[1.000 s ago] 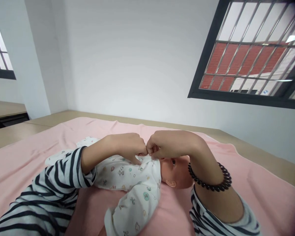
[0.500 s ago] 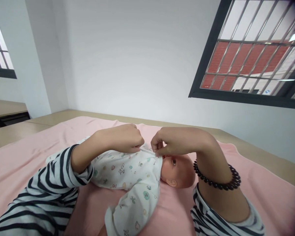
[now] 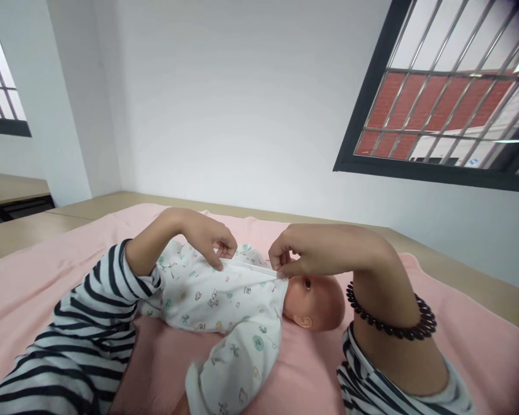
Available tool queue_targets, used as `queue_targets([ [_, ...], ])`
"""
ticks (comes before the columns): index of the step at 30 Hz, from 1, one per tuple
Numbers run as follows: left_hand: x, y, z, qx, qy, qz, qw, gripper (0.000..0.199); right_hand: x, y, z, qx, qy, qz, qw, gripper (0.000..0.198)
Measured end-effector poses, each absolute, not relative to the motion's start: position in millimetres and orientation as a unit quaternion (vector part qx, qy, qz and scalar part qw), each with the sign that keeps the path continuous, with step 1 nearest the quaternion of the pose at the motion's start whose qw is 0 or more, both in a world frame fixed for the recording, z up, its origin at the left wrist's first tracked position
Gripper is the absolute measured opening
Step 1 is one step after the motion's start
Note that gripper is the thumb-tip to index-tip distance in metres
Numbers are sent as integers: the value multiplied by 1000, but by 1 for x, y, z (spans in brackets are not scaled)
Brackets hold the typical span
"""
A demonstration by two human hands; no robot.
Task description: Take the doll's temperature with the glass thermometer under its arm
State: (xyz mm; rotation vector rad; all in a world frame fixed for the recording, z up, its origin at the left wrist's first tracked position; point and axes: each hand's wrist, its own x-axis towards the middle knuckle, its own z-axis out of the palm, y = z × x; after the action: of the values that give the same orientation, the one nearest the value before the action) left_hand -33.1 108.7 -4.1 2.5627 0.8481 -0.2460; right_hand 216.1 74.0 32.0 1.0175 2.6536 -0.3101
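A baby doll (image 3: 318, 302) lies on its back on a pink blanket (image 3: 34, 276), head to the right. It wears a white printed sleepsuit (image 3: 225, 302). My right hand (image 3: 315, 249) pinches the suit's front edge at the collar, just above the doll's face. My left hand (image 3: 210, 236) rests its fingertips on the suit's front seam at the chest, fingers loosely curled and apart. A dark bead bracelet (image 3: 393, 320) circles my right wrist. Both my arms wear striped sleeves (image 3: 90, 334).
The blanket covers a wooden table (image 3: 467, 276) that meets a white wall (image 3: 225, 104) behind. A barred window (image 3: 454, 98) is at the upper right, another window (image 3: 0, 86) at the far left.
My hands were knuckle to knuckle on the collar. The left hand let go and slid left along the front seam to the chest. The right hand kept its pinch.
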Motion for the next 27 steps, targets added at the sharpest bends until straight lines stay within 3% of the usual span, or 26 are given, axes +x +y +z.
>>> queue_targets([
  [15,-21,111,-12,891,373,-154,207,12,216,74,34,367,914,-104,139,9],
  [22,-4,106,-22,897,413,-138,80,13,215,73,34,375,911,-101,140,9],
  [27,5,95,-23,882,441,-159,50,14,216,73,33,370,913,-97,139,10],
])
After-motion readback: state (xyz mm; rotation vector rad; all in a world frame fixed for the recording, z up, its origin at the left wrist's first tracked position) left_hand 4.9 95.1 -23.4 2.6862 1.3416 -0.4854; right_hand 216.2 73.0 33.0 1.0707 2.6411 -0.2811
